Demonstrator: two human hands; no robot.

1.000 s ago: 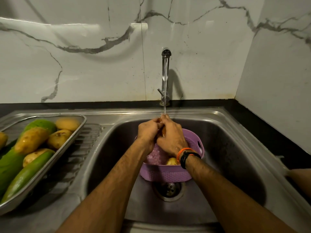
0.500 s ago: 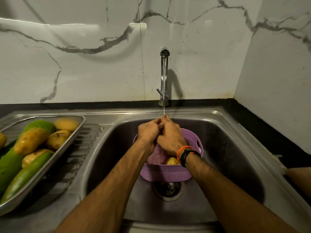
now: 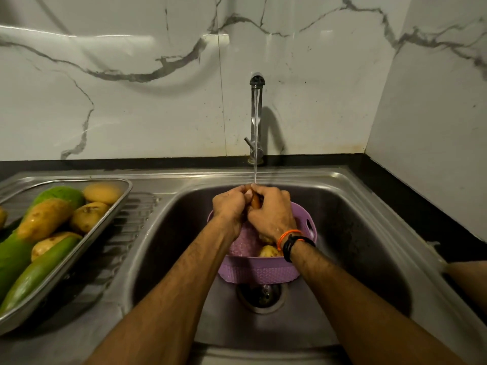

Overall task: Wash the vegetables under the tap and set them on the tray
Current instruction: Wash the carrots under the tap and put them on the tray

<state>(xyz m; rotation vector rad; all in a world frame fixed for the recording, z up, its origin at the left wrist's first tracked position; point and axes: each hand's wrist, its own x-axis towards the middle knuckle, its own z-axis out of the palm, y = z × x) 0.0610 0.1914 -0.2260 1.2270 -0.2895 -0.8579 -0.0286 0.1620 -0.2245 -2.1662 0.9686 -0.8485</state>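
We stand at a stainless-steel sink (image 3: 342, 206) set into a dark countertop (image 3: 411, 196), with white marble-veined wall tiles (image 3: 131, 101) behind and to the right. A slim chrome tap (image 3: 256, 83) at the back runs a thin stream of water (image 3: 255, 143) straight down onto our hands.

On the ribbed draining board (image 3: 126, 233) to the left rests a steel tray (image 3: 116, 206), already holding wet potatoes (image 3: 43, 219) and long green gourds (image 3: 34, 275) piled together.

In the basin, over the drain (image 3: 261, 299), sits a lilac plastic basket (image 3: 261, 273); one pale potato (image 3: 268, 251) shows inside it, just beside our right wrist, which wears an orange thread and a black band (image 3: 292, 239).

Our left hand (image 3: 229, 206) and right hand (image 3: 274, 214) meet directly under the stream, above the basket's far rim. The fingers of both curl tightly inward, knuckles up, gripping a small orange-brown vegetable (image 3: 255, 202) between them; only a sliver of it shows in the gap, too little for us to say what kind it is. The fingertips (image 3: 257, 186) of the right hand touch those of the left where the water lands.
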